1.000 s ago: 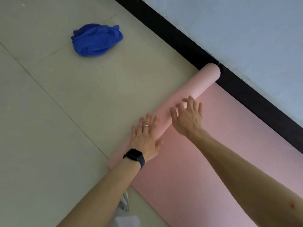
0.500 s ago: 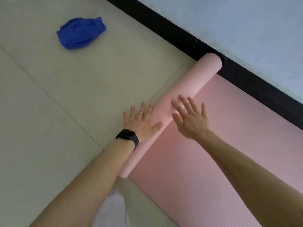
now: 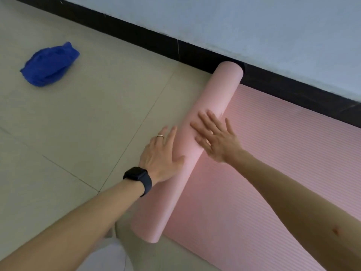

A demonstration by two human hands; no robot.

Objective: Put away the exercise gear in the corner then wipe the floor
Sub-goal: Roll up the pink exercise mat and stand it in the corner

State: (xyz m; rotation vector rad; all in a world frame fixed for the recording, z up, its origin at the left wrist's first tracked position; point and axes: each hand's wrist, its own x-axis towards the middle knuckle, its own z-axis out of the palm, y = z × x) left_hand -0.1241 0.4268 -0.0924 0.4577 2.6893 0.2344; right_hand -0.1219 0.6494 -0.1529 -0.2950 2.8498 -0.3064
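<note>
Nearest, at bottom edge: pale fabric (image 3: 109, 257), too blurred to identify; next, black wristwatch (image 3: 139, 178) on left wrist; left hand (image 3: 162, 153), thin ring (image 3: 160, 136) on one finger, fingers straight and slightly spread, laid along floor-side flank of smooth pink roll (image 3: 214, 98), thumb on the roll, gripping nothing; right hand (image 3: 219, 141) likewise wide and flat, fingers fanned, pressed on top of same roll, holding nothing; changed over the last second: right fingers gone from a loose curl to flat, both palms reset on the roll, roll seemingly fatter, with more material taken up; judged meaning: rolling step under way, not finished; to the right, broad unrolled stretch of pink ribbed foam exercise mat (image 3: 283, 130) lying flat; roll lying across beige tiled floor (image 3: 78, 124), far end touching or just short of black skirting board (image 3: 136, 34), cannot tell which; stowing in corner not yet done; farther left, crumpled blue cloth (image 3: 49, 64) on tiles, well apart from both hands, untouched, probably reserved for wiping stage; farthest: pale blue wall (image 3: 254, 26) above skirting.
</note>
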